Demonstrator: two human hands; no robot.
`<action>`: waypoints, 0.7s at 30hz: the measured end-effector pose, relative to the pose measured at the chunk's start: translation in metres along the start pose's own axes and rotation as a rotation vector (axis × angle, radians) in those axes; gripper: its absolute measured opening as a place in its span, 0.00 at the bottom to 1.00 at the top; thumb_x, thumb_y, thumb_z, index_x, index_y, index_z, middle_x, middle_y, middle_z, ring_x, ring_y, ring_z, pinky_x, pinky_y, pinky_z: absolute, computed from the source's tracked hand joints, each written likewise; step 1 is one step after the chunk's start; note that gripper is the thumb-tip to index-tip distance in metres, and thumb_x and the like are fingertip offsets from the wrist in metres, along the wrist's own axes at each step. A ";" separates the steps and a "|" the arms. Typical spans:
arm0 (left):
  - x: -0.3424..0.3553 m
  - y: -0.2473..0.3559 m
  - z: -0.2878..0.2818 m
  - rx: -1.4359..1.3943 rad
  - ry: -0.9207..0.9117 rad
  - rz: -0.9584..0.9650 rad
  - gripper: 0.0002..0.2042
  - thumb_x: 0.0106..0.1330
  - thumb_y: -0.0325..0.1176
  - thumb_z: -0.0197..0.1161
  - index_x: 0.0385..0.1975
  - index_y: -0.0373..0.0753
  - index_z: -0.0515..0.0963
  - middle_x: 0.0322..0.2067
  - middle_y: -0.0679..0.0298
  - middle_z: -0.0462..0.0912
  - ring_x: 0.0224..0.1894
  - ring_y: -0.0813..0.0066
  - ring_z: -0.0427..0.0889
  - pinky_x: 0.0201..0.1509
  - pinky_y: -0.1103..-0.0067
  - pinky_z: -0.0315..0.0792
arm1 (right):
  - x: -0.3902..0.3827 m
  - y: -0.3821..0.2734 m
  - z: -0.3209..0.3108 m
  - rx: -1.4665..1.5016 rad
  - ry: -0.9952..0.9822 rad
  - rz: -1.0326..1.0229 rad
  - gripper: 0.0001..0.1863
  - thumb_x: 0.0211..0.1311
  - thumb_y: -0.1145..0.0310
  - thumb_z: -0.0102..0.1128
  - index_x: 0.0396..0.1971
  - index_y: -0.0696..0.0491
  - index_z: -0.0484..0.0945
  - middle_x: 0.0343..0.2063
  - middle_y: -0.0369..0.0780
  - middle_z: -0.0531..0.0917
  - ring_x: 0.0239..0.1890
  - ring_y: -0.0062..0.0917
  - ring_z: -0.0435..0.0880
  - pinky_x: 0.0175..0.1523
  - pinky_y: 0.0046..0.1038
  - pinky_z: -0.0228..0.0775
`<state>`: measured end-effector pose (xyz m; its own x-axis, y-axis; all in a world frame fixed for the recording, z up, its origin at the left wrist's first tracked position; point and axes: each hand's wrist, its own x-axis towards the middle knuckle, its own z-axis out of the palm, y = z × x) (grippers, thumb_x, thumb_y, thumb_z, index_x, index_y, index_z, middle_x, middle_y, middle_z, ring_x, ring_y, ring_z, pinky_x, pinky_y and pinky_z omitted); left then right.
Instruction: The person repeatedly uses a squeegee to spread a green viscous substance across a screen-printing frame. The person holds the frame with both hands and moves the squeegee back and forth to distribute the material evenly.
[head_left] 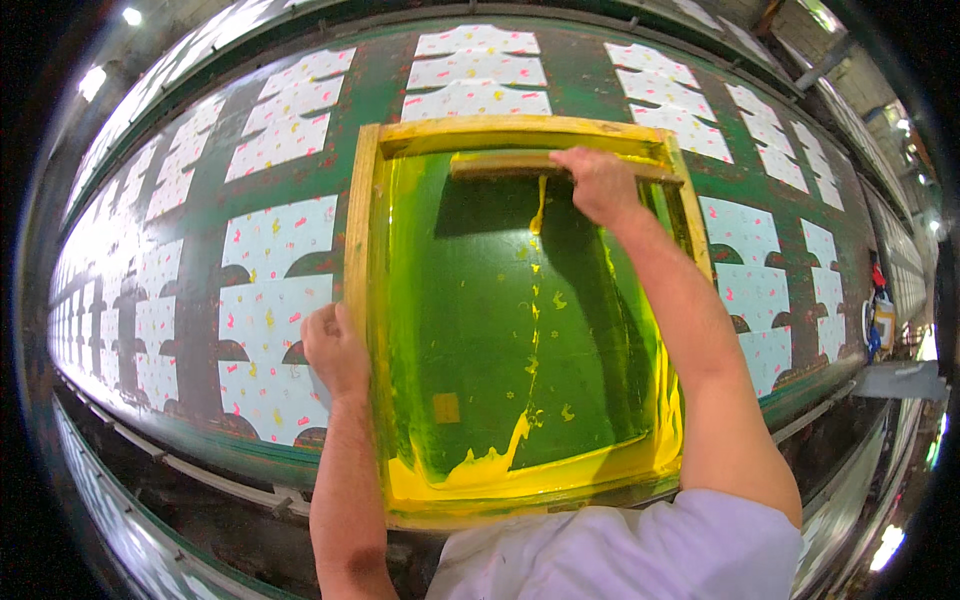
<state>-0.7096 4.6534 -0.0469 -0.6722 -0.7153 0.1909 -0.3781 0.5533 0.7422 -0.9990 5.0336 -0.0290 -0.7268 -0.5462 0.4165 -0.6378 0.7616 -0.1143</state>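
Observation:
My right hand is closed around a wooden squeegee, which lies crosswise near the far end of a screen printing frame. Yellow ink pools along the near edge of the green mesh and runs up its right side. A streak of drips leads from the pool to the squeegee, with a strand hanging below the blade. Beside the frame's left rail is my left hand, its fingers curled; whether they hold anything is hidden. White printed fabric pieces lie under and beside that hand.
The long dark green table carries rows of white cut pieces with small pink and yellow prints. A rail runs along its near side. At the right edge stand a white-and-yellow container and a grey flat piece.

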 end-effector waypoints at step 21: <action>0.012 -0.021 0.002 0.149 -0.041 0.066 0.14 0.79 0.41 0.67 0.41 0.32 0.84 0.40 0.55 0.83 0.43 0.57 0.83 0.52 0.64 0.77 | -0.061 -0.048 -0.081 0.085 -0.655 0.066 0.18 0.65 0.68 0.67 0.55 0.42 0.90 0.50 0.47 0.92 0.52 0.51 0.90 0.58 0.54 0.83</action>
<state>-0.7110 4.6340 -0.0607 -0.7229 -0.6590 0.2075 -0.4202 0.6577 0.6252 -0.9039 5.0587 0.0242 -0.7526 -0.6189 -0.2250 -0.5852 0.7852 -0.2023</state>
